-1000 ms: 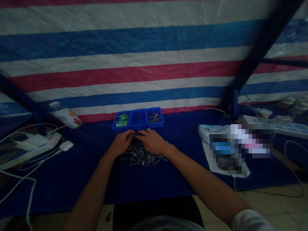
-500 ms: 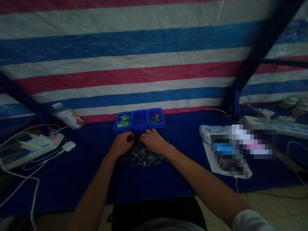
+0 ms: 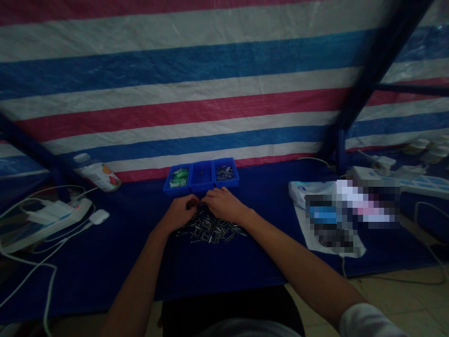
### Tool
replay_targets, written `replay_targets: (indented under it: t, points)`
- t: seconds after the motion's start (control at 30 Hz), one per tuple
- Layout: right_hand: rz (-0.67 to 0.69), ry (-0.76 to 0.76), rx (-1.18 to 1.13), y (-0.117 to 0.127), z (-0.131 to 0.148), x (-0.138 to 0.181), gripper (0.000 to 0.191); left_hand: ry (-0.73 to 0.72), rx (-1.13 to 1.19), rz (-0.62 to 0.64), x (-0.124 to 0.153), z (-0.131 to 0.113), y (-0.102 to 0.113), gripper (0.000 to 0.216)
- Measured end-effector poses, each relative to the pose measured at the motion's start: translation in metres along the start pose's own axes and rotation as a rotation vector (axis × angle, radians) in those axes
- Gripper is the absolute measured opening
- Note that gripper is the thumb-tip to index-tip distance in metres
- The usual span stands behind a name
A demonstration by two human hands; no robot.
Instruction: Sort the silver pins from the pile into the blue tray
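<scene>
A heap of small metal pins [image 3: 210, 230] lies on the dark blue table [image 3: 105, 262] in front of me. My left hand [image 3: 180, 213] rests at the heap's far left edge with its fingers curled in. My right hand [image 3: 224, 205] lies over the heap's far side, fingers bent down onto the pins. The fingertips of both hands nearly meet at the middle. What they pinch is too small and dim to make out. Just behind the hands stand three joined blue bins [image 3: 201, 176]: green pieces in the left one, metal pins in the right one.
A bottle [image 3: 97, 172] lies on its side at the back left. A power strip with white cables [image 3: 49, 213] sits at the far left. A white plastic bag [image 3: 315, 215] with blurred items lies to the right. A striped tarp [image 3: 210, 84] hangs behind the table.
Both hands stay at the heap; their fingertips drew apart slightly half a second ago and have come together again. The view shifted a little.
</scene>
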State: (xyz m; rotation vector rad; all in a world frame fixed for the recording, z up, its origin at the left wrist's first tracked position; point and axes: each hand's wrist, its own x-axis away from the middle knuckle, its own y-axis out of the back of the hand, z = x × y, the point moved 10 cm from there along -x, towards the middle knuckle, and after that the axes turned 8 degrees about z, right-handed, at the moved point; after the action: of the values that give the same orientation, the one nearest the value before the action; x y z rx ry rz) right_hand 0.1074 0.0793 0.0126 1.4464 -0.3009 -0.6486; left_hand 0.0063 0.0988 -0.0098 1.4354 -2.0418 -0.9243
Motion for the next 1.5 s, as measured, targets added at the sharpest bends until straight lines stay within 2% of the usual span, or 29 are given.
replay_targets:
  t: [0.23,0.4,0.5,0.57,0.7,0.8,0.93,1.03,1.1,1.27,1.37,1.5]
  points:
    - [-0.075,-0.058,-0.082,0.010,-0.015,0.008,0.026,-0.003,-0.010,0.005,0.000,-0.002,-0.001,0.024]
    - [-0.186,-0.037,-0.307,0.021,-0.023,0.008,0.020,0.000,-0.061,-0.050,0.000,-0.002,0.005,0.021]
    - [-0.320,-0.079,-0.581,0.027,-0.038,0.005,0.013,-0.004,-0.127,-0.082,-0.001,0.000,0.009,0.021]
    - [-0.377,-0.144,-0.859,0.022,-0.052,0.003,0.010,-0.001,-0.164,-0.102,-0.002,0.002,0.011,0.022]
    - [-0.398,-0.221,-1.438,0.004,-0.066,0.001,0.023,0.002,-0.196,-0.121,-0.002,0.006,0.013,0.024]
    - [-0.433,-0.278,-1.683,0.002,-0.071,0.005,0.026,0.000,-0.202,-0.123,-0.003,0.008,0.012,0.025]
    - [-0.473,-0.351,-1.894,0.002,-0.075,0.012,0.022,-0.002,-0.194,-0.115,-0.002,0.008,0.011,0.024]
    - [-0.520,-0.372,-1.969,0.003,-0.080,0.016,0.019,-0.003,-0.193,-0.117,-0.002,0.007,0.011,0.023]
    - [-0.544,-0.420,-1.959,-0.001,-0.086,0.020,0.023,-0.025,-0.203,-0.123,-0.003,0.005,0.011,0.023]
    - [-0.584,-0.670,-1.823,-0.024,-0.109,0.034,0.037,-0.113,-0.217,-0.094,-0.005,-0.001,0.007,0.023]
    - [-0.606,-0.764,-1.751,-0.030,-0.119,0.041,0.035,-0.130,-0.219,-0.079,-0.005,0.001,0.004,0.024]
    - [-0.589,-0.794,-1.732,-0.029,-0.118,0.042,0.026,-0.139,-0.225,-0.069,-0.007,0.005,0.001,0.026]
